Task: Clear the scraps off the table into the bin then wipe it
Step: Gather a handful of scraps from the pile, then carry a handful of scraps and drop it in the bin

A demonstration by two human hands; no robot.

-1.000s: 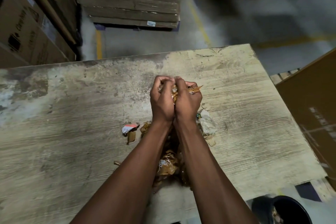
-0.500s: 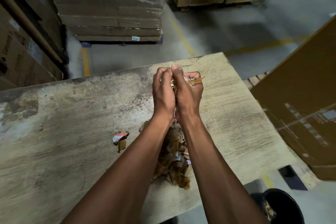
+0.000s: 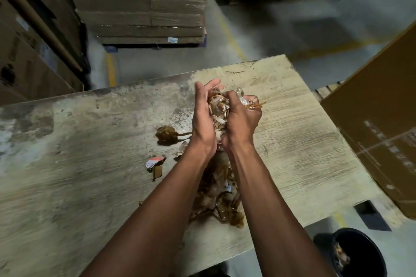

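Above the worn wooden table (image 3: 78, 175), my left hand (image 3: 203, 119) and my right hand (image 3: 242, 119) together hold a bundle of brown tape and plastic scraps (image 3: 219, 105). The left hand's fingers are fairly straight and cup the bundle's left side. My right hand's fingers curl round it. A long tail of crumpled brown scraps (image 3: 221, 200) hangs from the bundle between my forearms. A brown wad (image 3: 166, 135) and a small red and white scrap (image 3: 155, 161) lie on the table to the left. The black bin (image 3: 358, 252) stands on the floor at lower right.
A large cardboard box (image 3: 382, 132) leans close to the table's right side. Wrapped stacks of flat cardboard (image 3: 144, 7) stand on a pallet beyond the table, with more boxes (image 3: 24, 51) at far left. Yellow lines mark the grey floor.
Both hands have lifted the bundle and parted slightly, so more of the scraps show between them. A brown wad has come into view on the table to the left. The view has shifted.
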